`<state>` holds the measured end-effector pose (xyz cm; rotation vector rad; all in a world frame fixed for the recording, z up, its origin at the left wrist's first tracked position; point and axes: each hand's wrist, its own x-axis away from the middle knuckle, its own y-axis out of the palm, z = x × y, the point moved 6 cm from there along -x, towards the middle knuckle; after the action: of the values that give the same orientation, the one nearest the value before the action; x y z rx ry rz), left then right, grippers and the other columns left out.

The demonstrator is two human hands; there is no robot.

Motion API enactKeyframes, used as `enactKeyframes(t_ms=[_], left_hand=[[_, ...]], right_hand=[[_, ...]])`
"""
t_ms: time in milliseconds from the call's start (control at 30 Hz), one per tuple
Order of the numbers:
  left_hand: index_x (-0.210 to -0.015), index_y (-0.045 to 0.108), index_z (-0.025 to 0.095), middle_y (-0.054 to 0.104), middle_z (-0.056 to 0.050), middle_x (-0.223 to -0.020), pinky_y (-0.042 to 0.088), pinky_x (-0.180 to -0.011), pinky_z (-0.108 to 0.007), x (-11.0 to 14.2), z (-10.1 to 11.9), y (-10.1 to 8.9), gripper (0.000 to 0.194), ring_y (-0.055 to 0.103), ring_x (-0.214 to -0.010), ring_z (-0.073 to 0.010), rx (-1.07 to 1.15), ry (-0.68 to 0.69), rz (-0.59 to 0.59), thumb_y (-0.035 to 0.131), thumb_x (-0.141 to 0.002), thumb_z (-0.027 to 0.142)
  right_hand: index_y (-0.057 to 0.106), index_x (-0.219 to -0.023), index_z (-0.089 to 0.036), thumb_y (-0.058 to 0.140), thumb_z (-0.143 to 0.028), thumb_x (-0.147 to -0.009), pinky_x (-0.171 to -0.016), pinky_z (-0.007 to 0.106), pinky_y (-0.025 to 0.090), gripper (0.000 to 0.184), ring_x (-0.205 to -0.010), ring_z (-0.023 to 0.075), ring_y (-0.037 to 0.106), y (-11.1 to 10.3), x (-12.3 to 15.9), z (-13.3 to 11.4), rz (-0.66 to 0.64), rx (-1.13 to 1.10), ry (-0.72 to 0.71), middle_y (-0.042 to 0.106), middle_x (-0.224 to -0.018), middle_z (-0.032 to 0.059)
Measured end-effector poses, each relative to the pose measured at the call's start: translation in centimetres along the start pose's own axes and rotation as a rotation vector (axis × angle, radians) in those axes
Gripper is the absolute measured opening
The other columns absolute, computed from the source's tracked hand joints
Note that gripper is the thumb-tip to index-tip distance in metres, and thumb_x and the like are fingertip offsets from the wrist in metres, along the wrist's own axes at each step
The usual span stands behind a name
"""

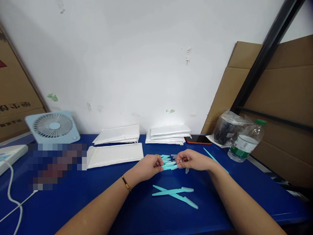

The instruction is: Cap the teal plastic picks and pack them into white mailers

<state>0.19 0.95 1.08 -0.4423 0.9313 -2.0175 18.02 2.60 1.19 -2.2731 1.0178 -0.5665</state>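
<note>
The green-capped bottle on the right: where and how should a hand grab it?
Probably around the labelled middle of the bottle, from the near side: it stands upright, its body is rounded, and the plastic bag crowds its far left.

Blue fan (54,126), green-capped water bottle (245,142), phone (198,140) by wall (137,65)

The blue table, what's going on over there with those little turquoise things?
A person's left hand and right hand are close together over a small pile of turquoise sticks, fingers touching them. Two more sticks lie crossed nearer the person, and another lies off to the right. White packets sit toward the wall, with a phone beside the right-hand stack.
</note>
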Motion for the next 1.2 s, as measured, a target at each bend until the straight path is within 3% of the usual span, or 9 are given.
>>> enactKeyframes(t_ms=[200,300,433,600,733,800,900,967,1200], left_hand=[[-0.084,0.056,0.020,0.062,0.000,-0.076,0.040,-0.058,-0.022,-0.2,-0.8,-0.7,0.011,0.057,-0.068,-0.0132,-0.094,-0.039,0.088,0.052,-0.077,0.027],[-0.084,0.057,0.020,0.062,0.000,-0.076,0.039,-0.059,-0.022,-0.2,-0.4,-0.4,0.010,0.056,-0.067,-0.0131,-0.146,-0.004,0.088,0.052,-0.077,0.026],[-0.085,0.057,0.021,0.063,0.001,-0.077,0.039,-0.060,-0.022,-0.4,0.1,0.0,0.010,0.056,-0.069,-0.0135,-0.218,0.032,0.093,0.053,-0.078,0.026],[-0.085,0.058,0.021,0.064,0.000,-0.080,0.039,-0.065,-0.025,-0.6,-0.1,-0.4,0.009,0.057,-0.075,-0.0162,-0.348,0.007,0.141,0.052,-0.079,0.025],[-0.094,0.061,0.023,0.060,-0.002,-0.098,0.039,-0.077,-0.028,0.1,1.4,-1.0,0.021,0.054,-0.093,-0.0190,-0.360,0.073,0.229,0.060,-0.075,0.031],[-0.093,0.062,0.023,0.060,-0.002,-0.095,0.040,-0.074,-0.026,0.6,2.6,-0.3,0.028,0.055,-0.089,-0.0177,-0.308,0.123,0.157,0.063,-0.071,0.041],[-0.083,0.065,0.023,0.062,0.001,-0.080,0.038,-0.061,-0.023,1.3,3.6,1.6,0.031,0.056,-0.073,-0.0140,-0.258,0.177,-0.051,0.065,-0.066,0.049],[-0.075,0.065,0.022,0.062,0.002,-0.071,0.034,-0.055,-0.023,1.5,3.6,2.5,0.024,0.054,-0.065,-0.0122,-0.259,0.166,-0.126,0.064,-0.068,0.045],[-0.070,0.063,0.020,0.064,0.001,-0.071,0.032,-0.054,-0.023,0.6,2.5,2.1,0.019,0.054,-0.064,-0.0122,-0.281,0.083,-0.065,0.055,-0.079,0.034]], right_hand=[[0.064,-0.084,-0.013,0.065,-0.040,-0.071,-0.049,0.021,0.034,0.029,-0.055,0.0098,0.046,-2.0,0.4,0.6,0.193,0.086,0.028,0.056,-0.065,0.0020],[0.065,-0.082,-0.016,0.063,-0.041,-0.072,-0.053,0.022,0.037,0.027,-0.060,0.0106,0.048,-1.2,-0.1,-1.0,0.249,0.132,-0.080,0.057,-0.072,0.0025],[0.065,-0.076,-0.016,0.060,-0.038,-0.075,-0.054,0.022,0.038,0.023,-0.060,0.0100,0.048,0.1,-0.7,-1.9,0.199,0.123,-0.139,0.057,-0.075,0.0027],[0.066,-0.076,-0.014,0.060,-0.038,-0.074,-0.052,0.022,0.037,0.024,-0.058,0.0106,0.049,-1.6,-0.3,-0.1,0.266,0.162,-0.049,0.058,-0.068,0.0026],[0.067,-0.081,-0.015,0.065,-0.039,-0.068,-0.046,0.021,0.032,0.028,-0.053,0.0096,0.045,-3.1,0.1,1.0,0.355,0.196,0.046,0.055,-0.062,0.0004],[0.067,-0.078,-0.015,0.062,-0.039,-0.070,-0.046,0.020,0.032,0.026,-0.053,0.0096,0.044,-3.5,0.4,0.7,0.381,0.219,0.036,0.055,-0.061,0.0001],[0.067,-0.074,-0.015,0.060,-0.039,-0.072,-0.048,0.021,0.032,0.026,-0.054,0.0100,0.045,-3.4,0.8,0.1,0.333,0.240,0.028,0.056,-0.060,0.0004],[0.068,-0.075,-0.014,0.061,-0.041,-0.071,-0.049,0.021,0.033,0.028,-0.056,0.0105,0.048,-3.0,1.0,-0.4,0.246,0.240,0.014,0.060,-0.064,0.0016],[0.070,-0.082,-0.014,0.069,-0.047,-0.062,-0.048,0.019,0.032,0.038,-0.054,0.0097,0.048,0.2,1.3,-0.8,-0.171,0.178,0.014,0.061,-0.063,0.0000]])
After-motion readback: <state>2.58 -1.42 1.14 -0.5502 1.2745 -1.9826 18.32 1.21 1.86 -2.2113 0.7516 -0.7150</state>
